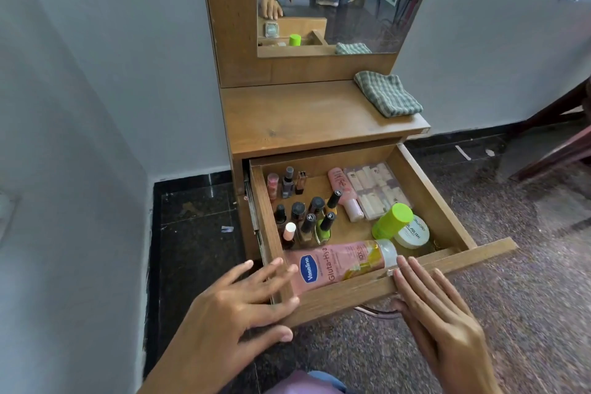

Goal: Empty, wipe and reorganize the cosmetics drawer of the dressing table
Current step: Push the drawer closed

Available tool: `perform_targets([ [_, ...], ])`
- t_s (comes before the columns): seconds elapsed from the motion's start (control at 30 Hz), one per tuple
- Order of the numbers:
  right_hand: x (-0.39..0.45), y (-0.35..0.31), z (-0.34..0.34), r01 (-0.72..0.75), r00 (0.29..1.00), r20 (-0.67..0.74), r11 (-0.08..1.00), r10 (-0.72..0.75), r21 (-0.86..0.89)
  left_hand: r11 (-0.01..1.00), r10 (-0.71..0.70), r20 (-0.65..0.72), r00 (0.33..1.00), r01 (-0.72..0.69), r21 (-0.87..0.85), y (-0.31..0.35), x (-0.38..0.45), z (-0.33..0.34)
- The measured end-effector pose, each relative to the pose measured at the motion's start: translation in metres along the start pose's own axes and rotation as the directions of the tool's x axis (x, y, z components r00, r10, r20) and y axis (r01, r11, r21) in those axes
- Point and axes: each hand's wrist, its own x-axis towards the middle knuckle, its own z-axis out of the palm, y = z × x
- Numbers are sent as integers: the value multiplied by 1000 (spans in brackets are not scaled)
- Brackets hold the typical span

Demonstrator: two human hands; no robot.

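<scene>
Drawer [351,294] stands pulled out, full. Left hand [233,307] lies at its front left corner, fingers spread and straight. Right hand [438,310] rests flat-fingered on the front panel. Pink lotion bottle [339,262] lies between both hands, nail polish bottles [307,221] beyond. Folded cloth [387,93] sits far above the right hand.

cloth [387,93] on tabletop [307,115], bottles [307,217] in drawer [447,201] below
</scene>
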Motion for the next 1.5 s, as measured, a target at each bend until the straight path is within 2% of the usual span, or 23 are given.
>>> perform_targets([
  [0.13, -2, 3, 8, 4, 1000, -18, 1000, -5, -8, 996, 37, -49, 998, -33, 81, -6, 0, 3],
  [0.5, 52, 18, 40, -38, 999, 38, 999, 37, 37, 961, -9, -233, 972, 72, 266, -28, 31, -2],
  [0.63, 74, 24, 54, 24, 1000, 20, 1000, -24, -5, 935, -42, -284, 958, 138, 327, -44, 52, -8],
  [0.77, 58, 27, 84, 122, 992, -6, 990, -123, -73, 911, -100, -345, 933, 226, 346, -58, 71, -15],
  [1.07, 72, 47, 144, 5, 999, 35, 981, 2, -194, 856, -156, -406, 901, 329, 399, -81, 101, -23],
  [1.5, 124, 52, 165, 25, 994, 106, 966, 2, -256, 826, -116, -471, 874, 348, 443, -98, 123, -26],
])
